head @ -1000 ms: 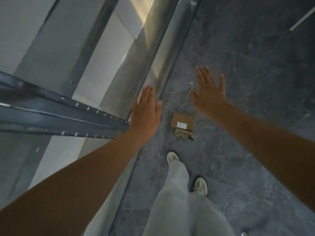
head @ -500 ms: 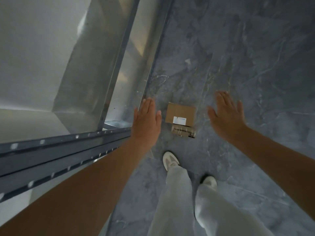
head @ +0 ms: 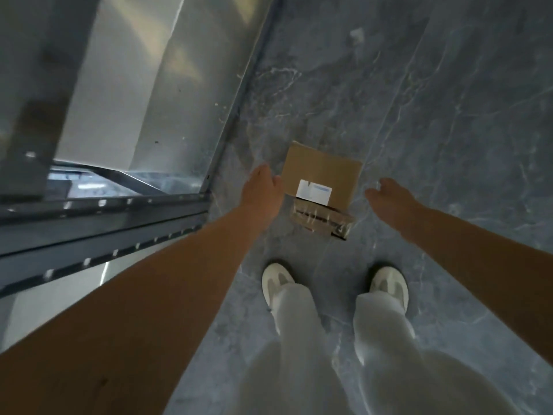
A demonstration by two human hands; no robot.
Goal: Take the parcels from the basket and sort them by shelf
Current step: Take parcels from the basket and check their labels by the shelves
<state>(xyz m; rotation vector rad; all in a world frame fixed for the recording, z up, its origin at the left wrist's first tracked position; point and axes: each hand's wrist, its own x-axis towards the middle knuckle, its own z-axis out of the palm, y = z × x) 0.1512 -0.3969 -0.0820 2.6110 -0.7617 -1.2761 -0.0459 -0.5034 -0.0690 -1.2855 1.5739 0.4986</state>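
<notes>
Beside the metal shelf point(head: 104, 223), the left hand point(head: 261, 190) has dropped to the left edge of the cardboard box point(head: 321, 172) lying on the grey floor point(head: 449, 115); the right hand point(head: 392, 199) has lowered near its right side, both empty, fingers unclenched

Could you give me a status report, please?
Left grip, right grip open, either side of parcel. Parcel on floor, label up. Nothing in the way.
</notes>
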